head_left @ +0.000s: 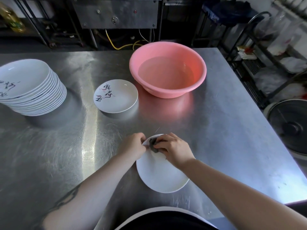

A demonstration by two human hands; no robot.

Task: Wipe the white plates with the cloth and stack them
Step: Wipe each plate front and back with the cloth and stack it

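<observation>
Right hand (172,149) presses cloth (153,145) on tilted plate (159,175); left hand (133,146) pinches its far rim.

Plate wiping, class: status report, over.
Left hand grips plate rim. Right hand presses cloth on the plate's far edge. Stack waits left; nothing in the way.

Head camera looks down, close, over steel table (216,130).
</observation>
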